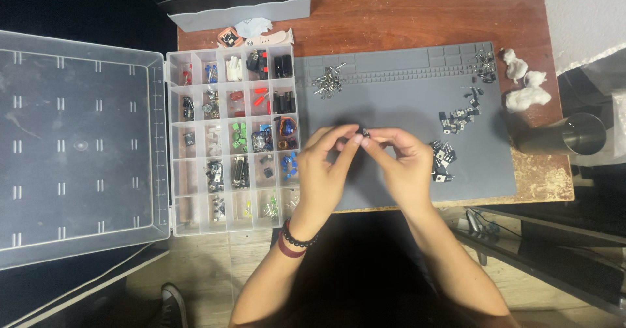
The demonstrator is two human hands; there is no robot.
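Note:
Over the grey work mat (pixel 404 100), my left hand (pixel 321 171) and my right hand (pixel 404 165) meet fingertip to fingertip. Between them they pinch a small black electronic part (pixel 365 132). A beaded bracelet and a dark red band sit on my left wrist. A pile of similar black parts (pixel 443 158) lies just right of my right hand, and another pile (pixel 460 118) lies farther back on the mat.
A clear compartment box (pixel 231 139) of small components stands open left of the mat, its lid (pixel 78 145) folded out. Metal pins (pixel 329 80) lie at the mat's back. White cotton wads (pixel 525 83) and a steel cup (pixel 567 135) sit at right.

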